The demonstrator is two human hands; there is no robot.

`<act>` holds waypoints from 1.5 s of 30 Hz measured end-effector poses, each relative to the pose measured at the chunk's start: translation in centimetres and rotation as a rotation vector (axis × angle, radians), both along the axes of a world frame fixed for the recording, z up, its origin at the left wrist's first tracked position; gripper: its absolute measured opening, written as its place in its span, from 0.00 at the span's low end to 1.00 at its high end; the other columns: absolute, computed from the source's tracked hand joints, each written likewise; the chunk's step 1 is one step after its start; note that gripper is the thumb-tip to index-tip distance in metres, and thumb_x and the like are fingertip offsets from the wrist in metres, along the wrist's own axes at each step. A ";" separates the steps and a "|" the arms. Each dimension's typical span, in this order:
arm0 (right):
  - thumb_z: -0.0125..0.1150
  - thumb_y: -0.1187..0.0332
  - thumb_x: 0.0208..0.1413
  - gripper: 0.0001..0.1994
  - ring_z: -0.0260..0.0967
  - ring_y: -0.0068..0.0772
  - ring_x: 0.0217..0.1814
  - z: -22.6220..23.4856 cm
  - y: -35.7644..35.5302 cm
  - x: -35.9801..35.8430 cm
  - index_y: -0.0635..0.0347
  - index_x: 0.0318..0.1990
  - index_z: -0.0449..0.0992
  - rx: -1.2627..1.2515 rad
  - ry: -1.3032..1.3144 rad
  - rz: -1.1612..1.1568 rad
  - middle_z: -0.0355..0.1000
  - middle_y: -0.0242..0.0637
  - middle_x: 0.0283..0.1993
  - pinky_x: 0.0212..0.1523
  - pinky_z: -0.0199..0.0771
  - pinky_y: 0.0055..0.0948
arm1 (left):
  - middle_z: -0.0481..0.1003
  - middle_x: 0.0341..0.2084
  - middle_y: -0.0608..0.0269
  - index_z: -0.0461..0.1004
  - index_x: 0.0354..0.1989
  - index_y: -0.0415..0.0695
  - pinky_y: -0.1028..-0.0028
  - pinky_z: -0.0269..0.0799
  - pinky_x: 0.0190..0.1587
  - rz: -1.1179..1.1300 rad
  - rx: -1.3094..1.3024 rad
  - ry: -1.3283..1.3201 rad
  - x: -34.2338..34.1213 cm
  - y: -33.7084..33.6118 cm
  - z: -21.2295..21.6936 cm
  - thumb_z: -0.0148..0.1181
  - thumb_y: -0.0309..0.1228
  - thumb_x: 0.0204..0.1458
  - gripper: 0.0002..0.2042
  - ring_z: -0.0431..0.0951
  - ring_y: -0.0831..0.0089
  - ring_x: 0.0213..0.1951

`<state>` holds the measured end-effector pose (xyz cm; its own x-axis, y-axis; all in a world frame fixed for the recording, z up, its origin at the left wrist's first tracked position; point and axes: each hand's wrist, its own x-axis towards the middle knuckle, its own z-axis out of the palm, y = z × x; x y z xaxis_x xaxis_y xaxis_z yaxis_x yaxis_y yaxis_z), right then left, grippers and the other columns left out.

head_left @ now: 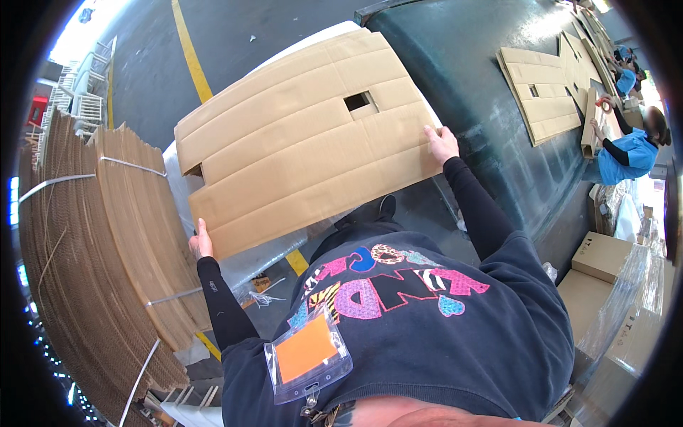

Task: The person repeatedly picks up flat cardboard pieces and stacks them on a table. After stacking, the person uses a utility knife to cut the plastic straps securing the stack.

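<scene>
A wide, flat cardboard sheet [299,142] spans the space in front of me, with crease lines along its length. It has a rectangular cutout near its right part and a notch at its left edge. My left hand [201,240] grips its near left corner, thumb on top and the fingers mostly hidden underneath. At the right edge, my right hand [442,144] is closed on the same sheet, thumb on its upper face. The far edge shows layers, but I cannot tell whether they belong to sheets lying underneath.
Tall strapped bundles of flat cardboard [135,213] stand at the left. A dark green table [491,167] runs along the right, with more cardboard sheets [544,92] on it. A person in blue [626,153] works beyond it. Wrapped boxes [605,263] are stacked at the lower right.
</scene>
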<state>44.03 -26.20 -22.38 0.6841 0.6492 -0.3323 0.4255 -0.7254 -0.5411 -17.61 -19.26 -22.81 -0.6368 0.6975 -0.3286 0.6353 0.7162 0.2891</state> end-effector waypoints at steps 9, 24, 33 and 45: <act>0.39 0.43 0.67 0.35 0.66 0.58 0.63 -0.7 1.4 2.7 0.75 0.52 0.74 -0.080 0.072 0.323 0.70 0.65 0.56 0.64 0.63 0.42 | 0.64 0.60 0.32 0.61 0.64 0.31 0.53 0.62 0.62 -0.041 0.099 0.186 -0.8 -1.9 1.8 0.50 0.69 0.50 0.49 0.67 0.45 0.62; 0.61 0.39 0.52 0.46 0.56 0.55 0.70 7.0 -1.5 -4.4 0.58 0.70 0.52 0.291 -0.803 0.701 0.57 0.49 0.68 0.69 0.53 0.54 | 0.72 0.48 0.53 0.72 0.60 0.48 0.58 0.73 0.56 -1.294 0.619 0.599 12.2 -7.4 2.2 0.55 0.24 0.48 0.26 0.73 0.55 0.53; 0.65 0.68 0.42 0.27 0.67 0.42 0.52 3.9 -3.7 -10.2 0.59 0.54 0.70 0.442 -0.658 1.180 0.69 0.40 0.51 0.54 0.70 0.38 | 0.73 0.43 0.54 0.72 0.59 0.43 0.57 0.73 0.53 -1.311 0.595 0.508 14.0 -9.0 3.1 0.58 0.24 0.42 0.29 0.74 0.55 0.48; 0.62 0.72 0.31 0.09 0.77 0.49 0.34 0.5 6.7 -11.2 0.55 0.25 0.82 -0.473 -0.091 1.672 0.78 0.44 0.27 0.35 0.76 0.44 | 0.76 0.33 0.59 0.81 0.40 0.50 0.59 0.75 0.42 -1.538 -0.153 -0.146 12.2 -5.3 -0.1 0.59 0.27 0.41 0.15 0.78 0.56 0.41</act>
